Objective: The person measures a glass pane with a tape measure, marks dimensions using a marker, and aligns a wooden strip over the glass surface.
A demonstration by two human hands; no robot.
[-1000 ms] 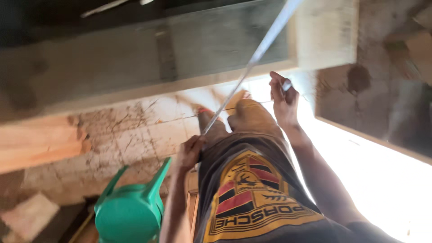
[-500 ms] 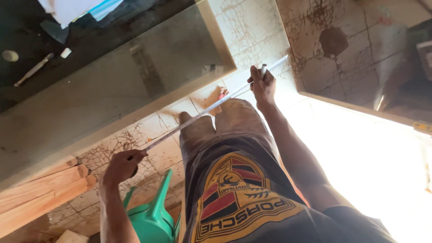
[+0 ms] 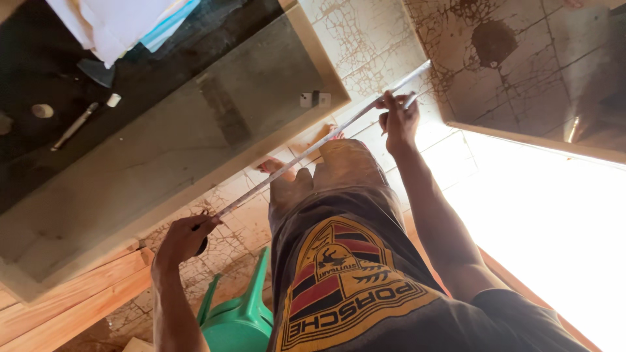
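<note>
A long thin white strip (image 3: 313, 146) is held stretched between left hand (image 3: 184, 238) and right hand (image 3: 398, 120), both grips closed; steady alignment seems needed next.

Tape measure (image 3: 313, 148) stretched between left hand (image 3: 186, 238) at lower left and right hand (image 3: 399, 120) at upper right. Glass panel (image 3: 163, 150) to tape's left. Watering can (image 3: 238, 319) below, beside left forearm. Wooden planks (image 3: 72, 300) at far lower left.
</note>
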